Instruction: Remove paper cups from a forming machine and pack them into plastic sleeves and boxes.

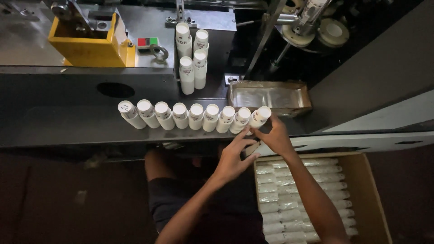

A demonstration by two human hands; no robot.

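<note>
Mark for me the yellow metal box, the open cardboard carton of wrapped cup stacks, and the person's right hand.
Yellow metal box (86,50): head view, on its front wall.
Open cardboard carton of wrapped cup stacks (367,194): head view, on its right inner wall.
Right hand (275,135): head view, on the back of the hand.

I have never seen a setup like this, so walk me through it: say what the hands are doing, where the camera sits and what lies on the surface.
There is one picture, taken by a camera on a person's head, looking down at their own bare hands. No robot is involved. Along a dark metal ledge stands a row of white paper cup stacks. The right hand touches the stack at the right end; the left hand reaches in just below it. Behind stand more cup stacks, a yellow machine part and a shiny tray. Lower right, a cardboard box holds wrapped stacks.
</note>
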